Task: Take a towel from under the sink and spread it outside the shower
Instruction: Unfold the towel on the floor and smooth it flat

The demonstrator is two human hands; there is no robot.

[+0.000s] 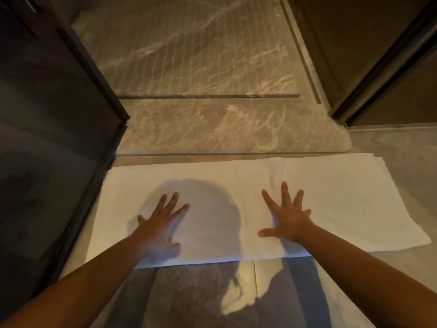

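Your left hand and right hand pressed flat, fingers spread, on the towel beneath them, shower sill just beyond. Sweeping palms outward would likely have smoothed it best.

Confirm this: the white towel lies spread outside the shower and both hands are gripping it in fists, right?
Not fists. The head view shows the left hand and right hand resting flat on the white towel, fingers splayed; the towel does lie spread outside the shower.
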